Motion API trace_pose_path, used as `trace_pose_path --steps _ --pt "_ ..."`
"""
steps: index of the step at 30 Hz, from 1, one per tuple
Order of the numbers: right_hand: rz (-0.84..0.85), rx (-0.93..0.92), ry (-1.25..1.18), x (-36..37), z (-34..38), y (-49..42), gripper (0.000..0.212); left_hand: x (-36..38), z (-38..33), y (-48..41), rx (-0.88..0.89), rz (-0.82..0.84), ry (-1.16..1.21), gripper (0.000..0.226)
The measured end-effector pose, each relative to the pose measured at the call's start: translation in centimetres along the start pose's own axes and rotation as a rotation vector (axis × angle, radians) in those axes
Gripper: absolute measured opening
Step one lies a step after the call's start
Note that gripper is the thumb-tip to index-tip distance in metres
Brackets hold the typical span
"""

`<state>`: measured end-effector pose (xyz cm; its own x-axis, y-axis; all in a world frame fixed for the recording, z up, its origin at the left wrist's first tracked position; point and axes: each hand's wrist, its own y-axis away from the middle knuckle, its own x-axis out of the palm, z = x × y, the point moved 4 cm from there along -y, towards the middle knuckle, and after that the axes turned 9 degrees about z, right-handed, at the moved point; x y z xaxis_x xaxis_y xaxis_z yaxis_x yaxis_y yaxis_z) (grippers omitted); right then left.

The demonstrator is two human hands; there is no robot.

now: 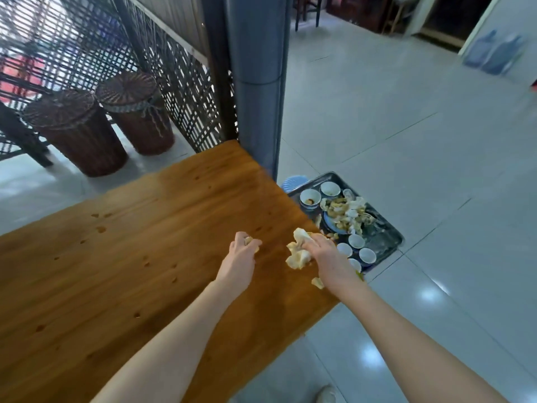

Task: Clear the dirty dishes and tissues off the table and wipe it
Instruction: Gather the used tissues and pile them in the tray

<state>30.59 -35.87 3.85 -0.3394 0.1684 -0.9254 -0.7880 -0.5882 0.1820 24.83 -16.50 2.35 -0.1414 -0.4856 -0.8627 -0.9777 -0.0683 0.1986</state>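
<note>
My right hand (pixel 327 254) grips a crumpled, stained tissue wad (pixel 297 251) near the right edge of the wooden table (pixel 130 257). My left hand (pixel 242 251) is curled over a small scrap of tissue (pixel 249 241) on the tabletop. Another tissue scrap (pixel 317 283) lies by my right wrist. Beside the table's right edge sits a dark metal tray (pixel 389 237) with several white cups (pixel 366 255), small bowls (pixel 310 197) and a plate piled with used tissues and scraps (pixel 347 212).
Small wet spots dot the tabletop. A grey pillar (pixel 255 82) stands at the table's far corner. Two wicker stools (pixel 78 132) and a lattice screen (pixel 180 68) lie behind the table. A blue stool (pixel 293 181) peeks out under the tray. Tiled floor spreads right.
</note>
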Motion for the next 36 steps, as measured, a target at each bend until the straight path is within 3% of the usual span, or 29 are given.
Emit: trace_pose_path --steps 15,36 --pt "0.026 -0.007 -0.069 -4.3 -17.8 0.1 0.055 6.9 -13.1 -8.4 -0.046 -0.018 0.038 0.066" --pt "0.156 0.175 -0.083 -5.6 -29.7 -11.0 0.058 10.7 -16.7 -25.8 0.019 0.145 0.06 0.064"
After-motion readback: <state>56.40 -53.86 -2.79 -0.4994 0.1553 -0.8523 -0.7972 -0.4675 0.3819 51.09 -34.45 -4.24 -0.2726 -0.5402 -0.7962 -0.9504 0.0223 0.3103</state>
